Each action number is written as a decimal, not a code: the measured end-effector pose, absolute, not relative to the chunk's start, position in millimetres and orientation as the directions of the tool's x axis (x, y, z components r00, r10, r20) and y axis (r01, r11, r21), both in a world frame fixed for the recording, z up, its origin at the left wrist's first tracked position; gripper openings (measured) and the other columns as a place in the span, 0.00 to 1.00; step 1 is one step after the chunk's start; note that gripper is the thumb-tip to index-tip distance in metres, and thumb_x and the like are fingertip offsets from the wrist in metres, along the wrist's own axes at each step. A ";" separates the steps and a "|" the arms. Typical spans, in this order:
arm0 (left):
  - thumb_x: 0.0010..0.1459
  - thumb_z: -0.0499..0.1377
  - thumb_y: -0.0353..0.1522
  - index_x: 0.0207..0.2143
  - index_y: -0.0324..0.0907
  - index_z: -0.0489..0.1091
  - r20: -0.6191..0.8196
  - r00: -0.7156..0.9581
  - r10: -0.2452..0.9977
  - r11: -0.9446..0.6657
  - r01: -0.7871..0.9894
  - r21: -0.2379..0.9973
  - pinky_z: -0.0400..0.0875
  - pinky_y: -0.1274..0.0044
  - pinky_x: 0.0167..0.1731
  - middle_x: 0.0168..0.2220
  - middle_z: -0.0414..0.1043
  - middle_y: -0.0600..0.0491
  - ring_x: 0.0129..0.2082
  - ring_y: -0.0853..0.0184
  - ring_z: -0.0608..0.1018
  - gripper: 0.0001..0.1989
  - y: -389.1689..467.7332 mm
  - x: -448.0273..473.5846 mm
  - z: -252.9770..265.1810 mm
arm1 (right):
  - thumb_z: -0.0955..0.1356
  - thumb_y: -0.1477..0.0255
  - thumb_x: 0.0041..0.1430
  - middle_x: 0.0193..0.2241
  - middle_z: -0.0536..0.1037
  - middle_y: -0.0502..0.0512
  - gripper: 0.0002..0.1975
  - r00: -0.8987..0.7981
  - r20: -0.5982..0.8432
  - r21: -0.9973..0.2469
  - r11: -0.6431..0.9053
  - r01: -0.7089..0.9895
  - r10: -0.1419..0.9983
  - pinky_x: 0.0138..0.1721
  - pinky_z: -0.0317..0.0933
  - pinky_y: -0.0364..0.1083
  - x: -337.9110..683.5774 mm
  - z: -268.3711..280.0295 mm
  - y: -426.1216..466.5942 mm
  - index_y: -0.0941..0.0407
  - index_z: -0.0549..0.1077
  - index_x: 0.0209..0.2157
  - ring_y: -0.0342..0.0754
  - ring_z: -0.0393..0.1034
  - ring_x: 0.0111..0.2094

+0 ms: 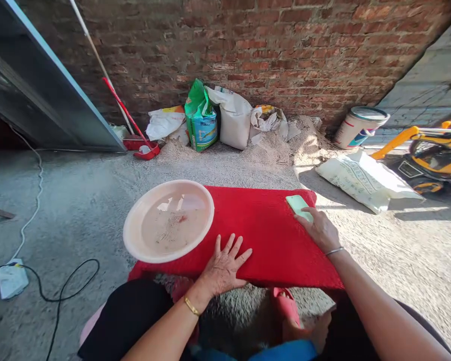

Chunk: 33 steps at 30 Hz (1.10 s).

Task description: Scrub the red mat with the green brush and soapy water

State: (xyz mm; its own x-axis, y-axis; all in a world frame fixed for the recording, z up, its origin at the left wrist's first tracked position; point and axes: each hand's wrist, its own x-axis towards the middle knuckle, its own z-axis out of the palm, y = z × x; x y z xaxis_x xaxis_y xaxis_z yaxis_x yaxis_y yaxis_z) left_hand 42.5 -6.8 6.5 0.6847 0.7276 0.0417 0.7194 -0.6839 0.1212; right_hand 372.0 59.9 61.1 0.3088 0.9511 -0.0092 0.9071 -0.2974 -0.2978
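A red cloth [259, 235] lies spread over a low flat support in front of me. My left hand [224, 265] rests on its near edge, fingers spread, holding nothing. At the right side of the cloth, my right hand [320, 229] grips a pale green flat block [297, 204] with rounded corners, pressed against the fabric. The block's underside is hidden, so its kind is unclear. Left of my left hand, a pale pink basin [132, 238] sits partly over the cloth's left end, with cloudy water and dark bits in it.
Bags, including a green one [203, 123] and a white one [235, 123], stand along the brick wall with a red dustpan [148, 152]. A bucket [361, 128], a flat sack [364, 180] and an orange-and-black machine [432, 160] are at right. Cables [60, 296] cross the left floor.
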 end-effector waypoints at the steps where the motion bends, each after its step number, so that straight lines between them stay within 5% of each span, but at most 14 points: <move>1: 0.52 0.57 0.56 0.66 0.53 0.48 0.043 0.682 0.730 -0.681 0.720 0.134 0.31 0.44 0.60 0.69 0.42 0.43 0.68 0.46 0.45 0.43 -6.9 42.8 5.2 | 0.60 0.52 0.61 0.44 0.72 0.59 0.24 0.253 -0.010 -0.302 -0.245 0.921 0.967 0.39 0.63 0.50 353.9 59.5 64.9 0.49 0.68 0.52 0.55 0.71 0.43; 10: 0.49 0.59 0.57 0.65 0.51 0.49 0.043 0.700 0.713 -0.690 0.690 0.216 0.36 0.40 0.57 0.69 0.41 0.40 0.67 0.44 0.45 0.46 -3.7 41.5 -2.6 | 0.60 0.52 0.62 0.47 0.68 0.59 0.24 -0.067 -0.058 -0.272 0.049 0.961 0.996 0.39 0.62 0.48 162.3 58.0 120.6 0.48 0.66 0.54 0.53 0.71 0.43; 15: 0.47 0.61 0.56 0.65 0.51 0.51 0.058 0.697 0.715 -0.690 0.691 0.215 0.34 0.40 0.57 0.69 0.42 0.40 0.68 0.44 0.44 0.47 -3.5 42.4 -2.1 | 0.60 0.51 0.61 0.46 0.68 0.59 0.25 -0.136 -0.056 -0.236 0.120 0.964 0.989 0.41 0.62 0.49 145.3 56.1 137.5 0.48 0.67 0.54 0.53 0.70 0.44; 20: 0.48 0.60 0.56 0.65 0.52 0.52 0.080 0.682 0.727 -0.681 0.702 0.207 0.32 0.42 0.59 0.68 0.43 0.41 0.67 0.44 0.46 0.45 -5.4 44.2 -2.3 | 0.61 0.52 0.60 0.48 0.67 0.60 0.25 0.121 -0.099 -0.171 -0.137 0.976 0.988 0.43 0.63 0.53 256.3 56.3 128.3 0.48 0.66 0.55 0.56 0.70 0.46; 26: 0.50 0.59 0.55 0.64 0.51 0.54 0.117 0.672 0.731 -0.680 0.704 0.204 0.32 0.44 0.59 0.68 0.44 0.42 0.67 0.46 0.47 0.42 -7.6 44.0 -0.6 | 0.62 0.49 0.55 0.49 0.70 0.66 0.29 0.558 -0.092 -0.139 -0.566 0.813 0.825 0.43 0.63 0.59 419.6 63.1 92.1 0.51 0.71 0.51 0.62 0.70 0.47; 33: 0.51 0.57 0.57 0.64 0.51 0.53 0.105 0.667 0.737 -0.672 0.710 0.211 0.33 0.44 0.59 0.68 0.45 0.41 0.67 0.46 0.47 0.42 -8.5 44.3 -0.3 | 0.63 0.51 0.54 0.46 0.72 0.65 0.28 0.460 -0.042 -0.249 -0.456 0.855 0.887 0.44 0.63 0.56 381.2 70.4 110.4 0.52 0.72 0.50 0.61 0.68 0.49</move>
